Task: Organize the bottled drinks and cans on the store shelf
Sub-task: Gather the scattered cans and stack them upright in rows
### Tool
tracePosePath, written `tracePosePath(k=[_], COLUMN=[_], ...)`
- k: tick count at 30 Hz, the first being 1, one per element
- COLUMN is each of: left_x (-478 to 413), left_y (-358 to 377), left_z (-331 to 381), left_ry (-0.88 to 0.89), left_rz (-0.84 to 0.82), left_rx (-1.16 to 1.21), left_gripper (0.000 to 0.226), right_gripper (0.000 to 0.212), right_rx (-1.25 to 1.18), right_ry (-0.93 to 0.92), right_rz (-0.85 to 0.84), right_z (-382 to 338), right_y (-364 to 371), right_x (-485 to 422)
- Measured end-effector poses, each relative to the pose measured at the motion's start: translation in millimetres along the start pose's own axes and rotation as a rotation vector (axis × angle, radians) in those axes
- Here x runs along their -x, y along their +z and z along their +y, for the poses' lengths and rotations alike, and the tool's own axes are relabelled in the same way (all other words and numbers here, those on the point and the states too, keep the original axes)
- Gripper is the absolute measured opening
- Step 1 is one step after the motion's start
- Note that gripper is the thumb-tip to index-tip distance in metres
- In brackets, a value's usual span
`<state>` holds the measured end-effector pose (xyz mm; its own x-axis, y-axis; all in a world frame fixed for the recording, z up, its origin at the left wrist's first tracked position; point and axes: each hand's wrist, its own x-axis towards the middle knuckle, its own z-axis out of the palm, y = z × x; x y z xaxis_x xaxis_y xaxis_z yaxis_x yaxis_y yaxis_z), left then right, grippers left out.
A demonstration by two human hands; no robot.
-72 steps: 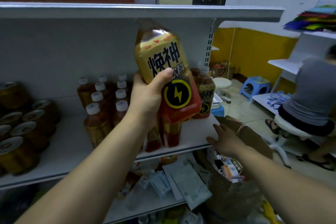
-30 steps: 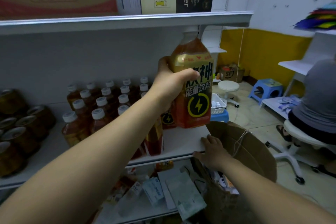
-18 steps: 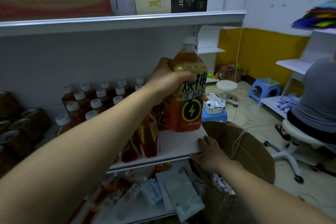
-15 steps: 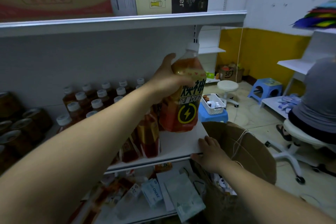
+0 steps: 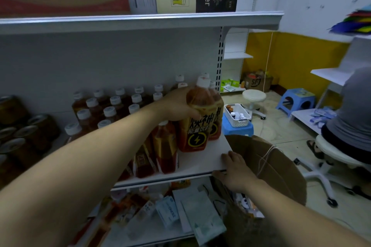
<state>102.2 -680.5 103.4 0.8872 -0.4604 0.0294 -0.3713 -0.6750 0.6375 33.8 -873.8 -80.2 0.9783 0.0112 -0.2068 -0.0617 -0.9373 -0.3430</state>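
One energy-drink bottle (image 5: pixel 197 126) stands upright at frame centre, cap up, on the shelf (image 5: pixel 202 161). Our left hand (image 5: pixel 178 106) grasps its shoulder; our right hand (image 5: pixel 234 168) rests loosely on the shelf's corner.

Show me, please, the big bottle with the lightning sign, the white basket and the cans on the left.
big bottle (image 5: pixel 195 140), head view, on the lightning sign of its label.
white basket (image 5: pixel 239 123), head view, on its front wall.
cans (image 5: pixel 39 119), head view, on the top of the rearmost clear can.
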Motion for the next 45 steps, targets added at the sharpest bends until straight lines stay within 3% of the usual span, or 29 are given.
tracePosePath(k=[3,9,14,20,23,27,30,40,45], left_x=[-2.2,-6.5,-10.4,-11.0,-10.3,-2.4,14.2,24.0,36.4], left_y=[2.9,12.5,16.9,10.3,8.3,-7.4,-16.6,-14.2,-40.8], left_z=[-10.6,-27.2,-32.6,-36.0,-39.3,-46.9,-64.5,-68.5,-63.5], left_ry=[-0.031,-0.097,-0.075,-0.163,-0.161,-0.135,-0.224,-0.263,-0.204], left_rz=[-0.033,-0.053,-0.043,-0.057,-0.098,-0.087,-0.045,-0.099,-0.076], left_rx=[-0.082,-0.258,-0.478,-0.713,-0.688,-0.620,-0.690,-0.655,-0.510], left_gripper=[0.049,0.092,0.088,0.101,0.099,0.100,0.111,0.110,0.100], right_gripper=[0.073,0.073,0.075,0.073,0.084,0.102,0.114,0.107,0.100], right_rx=[0.004,-0.015,-0.012,-0.004,0.000,-0.332,-0.475,-0.505,-0.374], right_ry=[-0.010,-0.006,0.011,0.007,0.009,-0.090,-0.225,-0.226,-0.310], right_rz=[0.003,-0.015,-0.030,-0.032,-0.018,0.205,0.259,0.268,0.456], right_z=[0.1,0.0,-0.9,-3.3,-5.7,-37.1,-67.8,-83.1,-113.2], right_y=[-0.2,-1.7,-3.0,-6.5,-10.5,-36.4,-48.6,-53.8,-99.3], right_x=[-0.2,-2.1,-2.7,-1.4,-6.6,-22.1,-36.9,-39.1,-33.1])
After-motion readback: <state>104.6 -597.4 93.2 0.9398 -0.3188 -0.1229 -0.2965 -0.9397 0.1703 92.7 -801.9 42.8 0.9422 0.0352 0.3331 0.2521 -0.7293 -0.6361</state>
